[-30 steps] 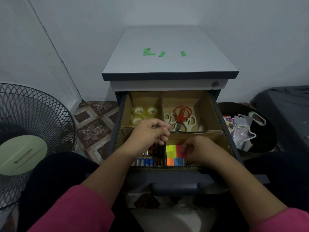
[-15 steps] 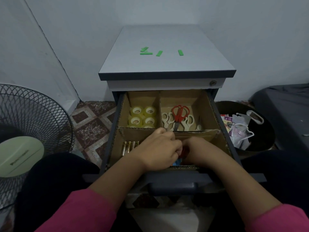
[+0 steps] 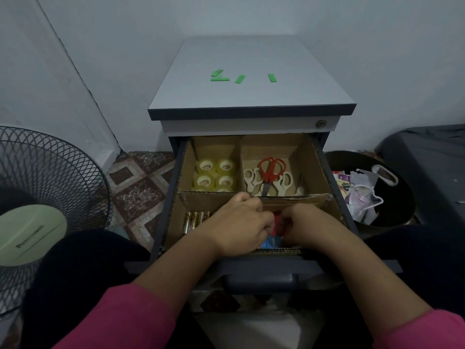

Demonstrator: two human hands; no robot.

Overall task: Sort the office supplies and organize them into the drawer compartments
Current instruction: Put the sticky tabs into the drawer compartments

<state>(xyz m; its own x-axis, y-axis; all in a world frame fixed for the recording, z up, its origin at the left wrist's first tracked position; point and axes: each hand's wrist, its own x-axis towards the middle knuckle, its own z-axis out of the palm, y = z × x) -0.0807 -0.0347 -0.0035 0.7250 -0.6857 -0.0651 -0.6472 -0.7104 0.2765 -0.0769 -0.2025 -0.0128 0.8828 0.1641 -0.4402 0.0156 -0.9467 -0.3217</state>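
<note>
Head view: both hands are meeting over the drawer's front-right compartment, left hand and right hand pinching a red item between curled fingers, directly above the sticky notes.

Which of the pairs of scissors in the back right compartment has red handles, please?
The red scissors lying on top in the middle of the pile; the others beneath them have cream handles.
</note>
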